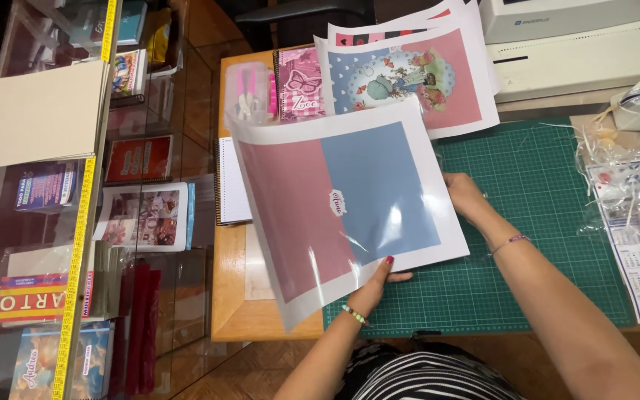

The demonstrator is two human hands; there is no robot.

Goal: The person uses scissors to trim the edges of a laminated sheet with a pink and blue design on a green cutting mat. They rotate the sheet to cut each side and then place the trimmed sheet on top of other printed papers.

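Glossy pink-and-blue sheet (342,204) between both hands

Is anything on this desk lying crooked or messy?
Yes. The glossy pink-and-blue sheet sits tilted, held by both hands, not square to the green mat. Loose white strips lie tangled at the right.

Two hands (379,285); three printed sheets (346,204); one cutting mat (542,244).

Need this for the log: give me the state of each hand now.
Left hand: closed on the bottom edge of the glossy pink-and-blue sheet.
Right hand: holding the same sheet's right edge; fingers hidden behind it.
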